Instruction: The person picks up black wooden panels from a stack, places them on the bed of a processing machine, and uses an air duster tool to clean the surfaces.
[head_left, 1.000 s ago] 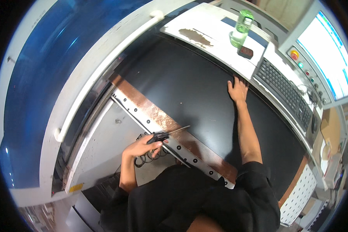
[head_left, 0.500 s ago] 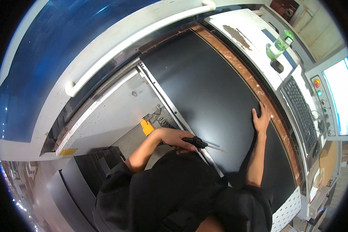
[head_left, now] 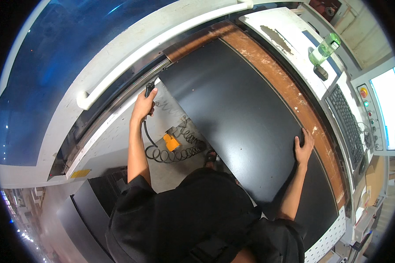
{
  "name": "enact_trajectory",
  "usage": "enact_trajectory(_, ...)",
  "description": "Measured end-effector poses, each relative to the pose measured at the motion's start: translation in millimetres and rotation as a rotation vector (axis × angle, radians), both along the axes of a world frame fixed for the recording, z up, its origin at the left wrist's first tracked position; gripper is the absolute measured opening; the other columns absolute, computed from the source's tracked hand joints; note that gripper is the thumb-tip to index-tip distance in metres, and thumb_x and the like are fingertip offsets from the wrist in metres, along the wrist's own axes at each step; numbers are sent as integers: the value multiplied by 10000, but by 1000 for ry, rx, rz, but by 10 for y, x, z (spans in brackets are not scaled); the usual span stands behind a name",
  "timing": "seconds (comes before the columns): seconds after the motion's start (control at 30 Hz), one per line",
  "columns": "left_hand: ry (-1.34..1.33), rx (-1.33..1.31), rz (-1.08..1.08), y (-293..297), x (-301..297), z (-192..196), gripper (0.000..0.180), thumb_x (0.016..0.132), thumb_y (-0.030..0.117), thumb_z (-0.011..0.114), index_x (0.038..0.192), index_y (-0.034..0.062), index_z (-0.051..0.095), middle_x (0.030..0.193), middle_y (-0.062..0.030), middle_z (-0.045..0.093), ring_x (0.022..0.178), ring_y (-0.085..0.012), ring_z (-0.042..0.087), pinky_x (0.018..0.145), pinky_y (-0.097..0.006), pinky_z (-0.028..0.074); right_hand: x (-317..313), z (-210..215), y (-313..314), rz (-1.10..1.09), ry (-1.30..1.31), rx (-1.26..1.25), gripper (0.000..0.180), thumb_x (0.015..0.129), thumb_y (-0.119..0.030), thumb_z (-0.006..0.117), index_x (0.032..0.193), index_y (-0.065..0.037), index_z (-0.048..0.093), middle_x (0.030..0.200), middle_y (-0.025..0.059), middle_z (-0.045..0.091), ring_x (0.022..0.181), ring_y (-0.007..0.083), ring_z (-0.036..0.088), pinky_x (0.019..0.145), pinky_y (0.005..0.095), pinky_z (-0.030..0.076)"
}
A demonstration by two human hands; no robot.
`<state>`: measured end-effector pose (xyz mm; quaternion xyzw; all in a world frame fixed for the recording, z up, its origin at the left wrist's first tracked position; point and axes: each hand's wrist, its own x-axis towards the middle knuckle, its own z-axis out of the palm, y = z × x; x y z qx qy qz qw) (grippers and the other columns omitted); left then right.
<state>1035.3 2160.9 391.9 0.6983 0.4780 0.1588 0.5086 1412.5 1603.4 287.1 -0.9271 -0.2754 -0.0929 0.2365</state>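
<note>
Compared with half a second ago, the left hand (head_left: 144, 104) has moved away from the body, up toward 11 o'clock, and it now reaches to the rail of the machine with its fingers clenched around the black air gun (head_left: 149, 90). The nozzle, which pointed over the edge of the panel before, is now turned to the gap under the white handle bar (head_left: 162, 41). The coiled hose (head_left: 173, 153) hangs down from the gun and lies in loops on the grey floor at about 6 o'clock from the hand, just beside a small orange part (head_left: 171, 142). I judge that the blowing work has passed from the panel edge to the rail. The right hand (head_left: 303, 148) has stayed at 3 o'clock, lying flat and released on the right edge of the large black panel (head_left: 241, 114), touching the worn brown strip (head_left: 289, 94). Around it is a workshop: a blue machine window (head_left: 44, 74) at 10 o'clock, a green bottle (head_left: 324, 49) at 1 o'clock, and a keyboard (head_left: 349, 125) with a bright screen (head_left: 388, 109) at 3 o'clock.
</note>
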Motion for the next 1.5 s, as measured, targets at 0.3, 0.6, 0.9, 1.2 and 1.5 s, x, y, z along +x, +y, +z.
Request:
enact_trajectory(0.3, -248, -352, -355, 413, 1400, 8, 435, 1036, 487, 602, 1104, 57, 584, 627, -6, 538, 459, -129, 538, 418, -310, 475, 12, 3, 90, -44, -41, 41, 442, 933, -283, 704, 1338, -113, 661, 1410, 171, 608, 1357, 374, 515, 1198, 481, 336)
enact_trajectory(0.6, -305, -546, -396, 426, 2527, -123, 446, 1041, 498, 581, 1121, 61, 603, 694, -46, 608, 527, -173, 632, 447, -337, 549, 14, 46, 131, -43, -33, 54, 428, 929, -263, 694, 1325, -105, 663, 1399, 178, 614, 1356, 364, 516, 1212, 478, 314)
enact_trajectory(0.9, -114, -659, -1008, -1283, 2024, -50, 528, 1051, 541, 532, 1197, 46, 644, 687, -32, 619, 507, -142, 650, 444, -283, 556, -15, 15, 99, -77, -34, 85, 398, 930, -263, 690, 1298, -113, 680, 1383, 161, 633, 1336, 370, 530, 1204, 483, 322)
enact_trajectory(1.2, 53, -1077, -1458, -2392, 954, -160, 538, 1007, 476, 658, 1282, 14, 629, 763, -40, 610, 624, -129, 588, 573, -289, 489, -130, -70, 10, -149, -59, 202, 365, 923, -265, 674, 1259, -128, 713, 1470, 189, 580, 1434, 408, 451, 1242, 528, 268)
enact_trajectory(1.5, -126, -970, -1212, -2233, 1005, 88, 688, 950, 510, 710, 1300, -66, 573, 713, -120, 609, 583, -223, 606, 587, -358, 524, -1516, -6, -871, -379, 133, 446, 242, 962, -152, 633, 1178, -116, 738, 1418, 133, 631, 1411, 329, 505, 1240, 469, 319)
